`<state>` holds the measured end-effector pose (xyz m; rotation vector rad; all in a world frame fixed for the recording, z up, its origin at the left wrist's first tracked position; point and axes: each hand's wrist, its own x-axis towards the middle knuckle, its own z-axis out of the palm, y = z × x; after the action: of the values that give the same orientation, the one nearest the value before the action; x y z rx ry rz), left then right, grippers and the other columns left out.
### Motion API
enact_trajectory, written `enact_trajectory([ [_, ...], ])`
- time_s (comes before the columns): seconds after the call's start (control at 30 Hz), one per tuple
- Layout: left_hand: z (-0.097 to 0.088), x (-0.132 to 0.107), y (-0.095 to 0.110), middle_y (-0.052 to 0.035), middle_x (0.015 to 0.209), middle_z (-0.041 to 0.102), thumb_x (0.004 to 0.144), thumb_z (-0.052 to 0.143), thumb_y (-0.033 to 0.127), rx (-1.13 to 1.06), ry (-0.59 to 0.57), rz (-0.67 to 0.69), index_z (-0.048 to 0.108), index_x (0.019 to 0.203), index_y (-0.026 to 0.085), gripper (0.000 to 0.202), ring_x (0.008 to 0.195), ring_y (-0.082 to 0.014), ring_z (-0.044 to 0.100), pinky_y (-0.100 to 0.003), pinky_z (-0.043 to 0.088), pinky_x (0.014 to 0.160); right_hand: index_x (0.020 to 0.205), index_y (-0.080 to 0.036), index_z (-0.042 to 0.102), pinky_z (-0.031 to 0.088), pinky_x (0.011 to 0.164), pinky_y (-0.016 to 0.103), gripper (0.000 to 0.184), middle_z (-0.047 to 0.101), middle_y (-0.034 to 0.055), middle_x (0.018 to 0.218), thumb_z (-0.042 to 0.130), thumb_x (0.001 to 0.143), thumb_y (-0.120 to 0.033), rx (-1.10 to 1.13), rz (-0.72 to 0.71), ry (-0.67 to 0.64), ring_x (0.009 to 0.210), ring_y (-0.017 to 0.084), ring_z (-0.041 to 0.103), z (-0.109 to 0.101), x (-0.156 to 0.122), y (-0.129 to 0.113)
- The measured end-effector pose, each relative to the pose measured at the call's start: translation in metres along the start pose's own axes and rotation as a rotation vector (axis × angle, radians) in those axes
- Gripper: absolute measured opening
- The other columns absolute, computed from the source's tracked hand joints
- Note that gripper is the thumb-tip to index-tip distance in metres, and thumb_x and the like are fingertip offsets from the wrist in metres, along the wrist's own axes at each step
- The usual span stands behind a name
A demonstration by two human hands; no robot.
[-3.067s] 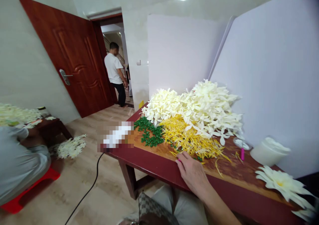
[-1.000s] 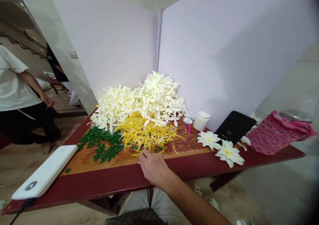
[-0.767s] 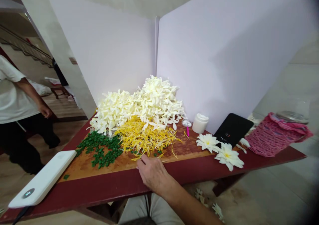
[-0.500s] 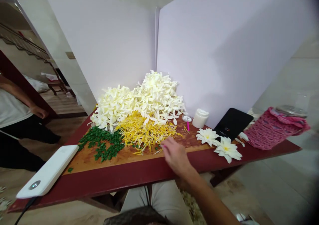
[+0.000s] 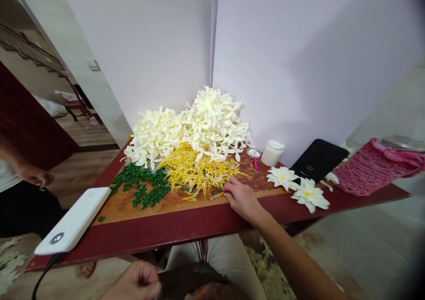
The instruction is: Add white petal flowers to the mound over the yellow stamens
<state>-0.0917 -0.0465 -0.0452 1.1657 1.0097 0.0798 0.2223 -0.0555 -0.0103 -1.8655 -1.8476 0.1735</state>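
My right hand (image 5: 245, 201) rests at the table's front edge, its fingers drawn together by the right rim of a heap of yellow, white-tipped artificial flower stamens (image 5: 199, 169). What its fingertips hold, if anything, is too small to make out. Low in the view, in front of the table, my left hand (image 5: 137, 281) is curled closed, and its contents are hidden. Behind the stamens rises a big pile of white artificial petals (image 5: 212, 123). Small green pieces (image 5: 146, 185) lie scattered left of the stamens. Two assembled white flowers (image 5: 308, 194) sit to the right of my right hand.
On the red table (image 5: 159, 233) are a white power bank (image 5: 75, 222) with a cable, a white jar (image 5: 272, 153), a small dish with a pink stick (image 5: 255, 163), a black device (image 5: 318, 160) and a pink crocheted cover (image 5: 372, 169). Another person's hand (image 5: 36, 175) is at left.
My left hand has come into view at the bottom. My right hand has settled lower at the stamen heap's edge. The view has shifted slightly, and the other person has moved further left.
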Motion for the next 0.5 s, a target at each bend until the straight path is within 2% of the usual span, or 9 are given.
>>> enact_trajectory([
  [0.07, 0.011, 0.008, 0.022, 0.0049, 0.030, 0.040, 0.057, 0.059, 0.060, 0.090, 0.080, 0.078, 0.048, 0.042, 0.014, 0.050, 0.029, -0.0048, 0.034, -0.019, 0.023, 0.036, 0.074, -0.018, 0.056, 0.034, 0.062, 0.023, 0.011, 0.050, 0.0011, 0.081, 0.047, 0.079, -0.014, -0.009, 0.009, -0.013, 0.067, 0.012, 0.050, 0.002, 0.000, -0.001],
  [0.1, 0.018, 0.010, 0.035, 0.0046, 0.031, 0.042, 0.060, 0.054, 0.062, 0.103, 0.086, 0.128, 0.051, 0.045, 0.013, 0.051, 0.030, -0.0043, 0.033, -0.019, 0.023, 0.038, 0.073, -0.018, 0.055, 0.033, 0.061, 0.023, 0.012, 0.050, 0.0011, 0.081, 0.046, 0.080, -0.014, -0.008, 0.010, -0.016, 0.066, 0.012, 0.049, 0.001, 0.000, -0.001],
  [0.2, 0.037, 0.010, 0.074, -0.0010, 0.048, 0.057, 0.066, 0.055, 0.054, 0.104, -0.079, 0.229, 0.061, 0.064, 0.011, 0.044, 0.042, -0.0069, 0.048, -0.018, 0.030, 0.044, 0.072, -0.018, 0.051, 0.034, 0.062, 0.023, 0.014, 0.049, 0.0009, 0.080, 0.042, 0.082, -0.012, 0.017, 0.000, -0.012, 0.066, 0.012, 0.049, -0.006, -0.001, -0.007],
  [0.27, 0.045, 0.014, 0.092, -0.0027, 0.056, 0.061, 0.070, 0.057, 0.048, 0.006, -0.114, 0.243, 0.061, 0.073, 0.011, 0.037, 0.045, -0.0069, 0.051, -0.017, 0.032, 0.044, 0.073, -0.018, 0.049, 0.036, 0.064, 0.022, 0.014, 0.049, 0.0005, 0.079, 0.041, 0.083, -0.013, 0.075, -0.030, -0.006, 0.070, 0.012, 0.049, -0.011, -0.002, -0.015],
  [0.37, 0.049, 0.029, 0.105, -0.0026, 0.066, 0.063, 0.069, 0.063, 0.034, -0.248, -0.019, 0.301, 0.061, 0.083, 0.012, 0.026, 0.053, -0.0068, 0.055, -0.017, 0.040, 0.053, 0.073, -0.018, 0.047, 0.037, 0.066, 0.022, 0.013, 0.049, -0.0002, 0.077, 0.042, 0.082, -0.011, 0.266, -0.114, 0.014, 0.072, 0.012, 0.049, -0.014, -0.001, -0.030],
  [0.43, 0.052, 0.042, 0.109, -0.0022, 0.073, 0.064, 0.062, 0.071, 0.022, -0.415, 0.022, 0.382, 0.060, 0.091, 0.015, 0.031, 0.062, -0.0083, 0.058, -0.021, 0.044, 0.065, 0.072, -0.018, 0.047, 0.037, 0.065, 0.023, 0.013, 0.047, -0.0004, 0.076, 0.042, 0.081, -0.010, 0.374, -0.150, 0.029, 0.071, 0.012, 0.048, -0.011, 0.001, -0.040],
  [0.5, 0.055, 0.053, 0.112, -0.0016, 0.072, 0.064, 0.058, 0.073, 0.015, -0.525, 0.019, 0.439, 0.060, 0.091, 0.014, 0.036, 0.066, -0.0090, 0.059, -0.023, 0.045, 0.071, 0.071, -0.018, 0.047, 0.036, 0.064, 0.023, 0.013, 0.046, -0.0005, 0.075, 0.042, 0.080, -0.009, 0.409, -0.147, 0.044, 0.069, 0.012, 0.047, -0.006, 0.004, -0.048],
])
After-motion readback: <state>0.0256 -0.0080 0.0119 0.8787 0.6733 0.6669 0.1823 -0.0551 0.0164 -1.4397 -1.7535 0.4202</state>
